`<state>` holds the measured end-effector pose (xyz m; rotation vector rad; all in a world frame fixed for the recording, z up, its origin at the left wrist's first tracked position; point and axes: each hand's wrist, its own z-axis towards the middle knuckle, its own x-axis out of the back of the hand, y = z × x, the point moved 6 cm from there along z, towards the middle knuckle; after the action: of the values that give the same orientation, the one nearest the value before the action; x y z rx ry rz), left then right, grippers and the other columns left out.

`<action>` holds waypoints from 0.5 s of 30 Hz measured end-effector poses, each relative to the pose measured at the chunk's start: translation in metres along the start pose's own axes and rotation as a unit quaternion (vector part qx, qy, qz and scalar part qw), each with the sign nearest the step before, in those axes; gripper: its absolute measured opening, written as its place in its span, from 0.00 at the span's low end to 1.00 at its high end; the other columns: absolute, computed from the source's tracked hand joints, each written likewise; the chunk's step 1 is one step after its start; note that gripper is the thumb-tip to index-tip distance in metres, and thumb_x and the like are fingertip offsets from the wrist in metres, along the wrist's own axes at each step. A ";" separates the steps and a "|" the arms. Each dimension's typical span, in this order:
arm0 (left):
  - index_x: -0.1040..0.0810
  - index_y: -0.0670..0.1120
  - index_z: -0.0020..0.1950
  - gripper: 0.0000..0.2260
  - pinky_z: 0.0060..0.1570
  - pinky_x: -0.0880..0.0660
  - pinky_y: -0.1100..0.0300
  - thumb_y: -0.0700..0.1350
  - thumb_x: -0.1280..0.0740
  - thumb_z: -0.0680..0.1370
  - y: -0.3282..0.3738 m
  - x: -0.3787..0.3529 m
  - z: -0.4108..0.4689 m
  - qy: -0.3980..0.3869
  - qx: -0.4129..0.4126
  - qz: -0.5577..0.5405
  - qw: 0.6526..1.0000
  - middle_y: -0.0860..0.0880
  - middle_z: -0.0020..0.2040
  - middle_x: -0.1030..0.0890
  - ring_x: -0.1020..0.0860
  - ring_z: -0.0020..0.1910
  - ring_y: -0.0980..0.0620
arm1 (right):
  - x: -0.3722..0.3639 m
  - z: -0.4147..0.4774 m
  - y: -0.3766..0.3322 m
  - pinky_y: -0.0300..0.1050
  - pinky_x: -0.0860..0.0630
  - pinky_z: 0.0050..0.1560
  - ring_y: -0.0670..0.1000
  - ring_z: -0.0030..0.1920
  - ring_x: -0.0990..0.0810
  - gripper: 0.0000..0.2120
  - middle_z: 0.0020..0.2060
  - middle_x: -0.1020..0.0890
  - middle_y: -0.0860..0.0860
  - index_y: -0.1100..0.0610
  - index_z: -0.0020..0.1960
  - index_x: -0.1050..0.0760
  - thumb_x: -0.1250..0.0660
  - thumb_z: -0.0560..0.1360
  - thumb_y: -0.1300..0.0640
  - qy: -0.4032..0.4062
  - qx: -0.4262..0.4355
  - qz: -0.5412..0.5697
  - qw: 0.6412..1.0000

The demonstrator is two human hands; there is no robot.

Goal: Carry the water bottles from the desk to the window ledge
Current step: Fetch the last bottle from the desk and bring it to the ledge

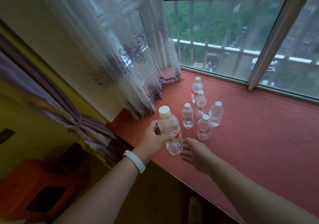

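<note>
At ledge (259, 137) near edge | left hand (154, 137) grips bottle (170, 128) | right hand (196, 153) relaxed, holding nothing, just beside | five bottles (201, 113) clustered beyond

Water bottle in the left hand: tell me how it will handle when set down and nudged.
The water bottle looks full, so it is probably heavy for its size and fairly firm in the left hand. Tall with a narrow base, it may tip if bumped on the textured red window ledge.
</note>
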<state>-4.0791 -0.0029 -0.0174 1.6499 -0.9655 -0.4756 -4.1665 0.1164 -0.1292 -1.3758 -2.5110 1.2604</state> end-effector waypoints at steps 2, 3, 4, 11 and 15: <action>0.26 0.42 0.62 0.22 0.52 0.22 0.61 0.36 0.24 0.71 0.002 0.000 0.014 -0.007 0.002 -0.001 1.000 0.46 0.55 0.18 0.20 0.52 0.53 | 0.001 0.010 -0.006 0.49 0.22 0.53 0.55 0.47 0.17 0.14 0.49 0.16 0.56 0.59 0.60 0.26 0.40 0.77 0.56 0.013 -0.003 0.007 1.000; 0.27 0.42 0.62 0.22 0.50 0.22 0.64 0.36 0.24 0.71 0.003 0.001 0.022 -0.012 0.000 0.001 1.000 0.46 0.54 0.19 0.20 0.50 0.55 | 0.002 0.015 -0.009 0.50 0.22 0.55 0.55 0.48 0.17 0.14 0.49 0.16 0.56 0.59 0.60 0.25 0.40 0.77 0.56 0.017 -0.004 0.010 1.000; 0.27 0.41 0.62 0.22 0.47 0.23 0.66 0.35 0.24 0.71 0.003 0.001 0.031 -0.019 0.000 0.003 1.000 0.47 0.53 0.19 0.21 0.49 0.56 | 0.002 0.020 -0.012 0.51 0.23 0.57 0.55 0.49 0.17 0.14 0.50 0.16 0.56 0.59 0.60 0.25 0.40 0.77 0.56 0.021 -0.005 0.011 1.000; 0.26 0.40 0.62 0.22 0.50 0.23 0.63 0.33 0.25 0.70 -0.022 0.004 0.102 -0.083 0.010 0.008 0.997 0.44 0.55 0.18 0.20 0.53 0.53 | 0.011 0.069 -0.017 0.56 0.28 0.65 0.57 0.56 0.19 0.14 0.50 0.18 0.55 0.60 0.61 0.27 0.40 0.78 0.56 0.083 -0.019 0.038 0.996; 0.25 0.43 0.62 0.23 0.55 0.23 0.58 0.34 0.24 0.70 -0.051 0.005 0.147 -0.126 0.015 0.009 0.992 0.43 0.57 0.18 0.20 0.56 0.50 | 0.015 0.106 -0.011 0.49 0.26 0.57 0.54 0.50 0.21 0.10 0.51 0.18 0.54 0.56 0.56 0.26 0.40 0.77 0.56 0.120 -0.023 0.072 0.990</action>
<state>-4.1664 -0.0932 -0.1092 1.6320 -1.1771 -0.6727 -4.2221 0.0556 -0.1985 -1.6372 -2.3294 0.9893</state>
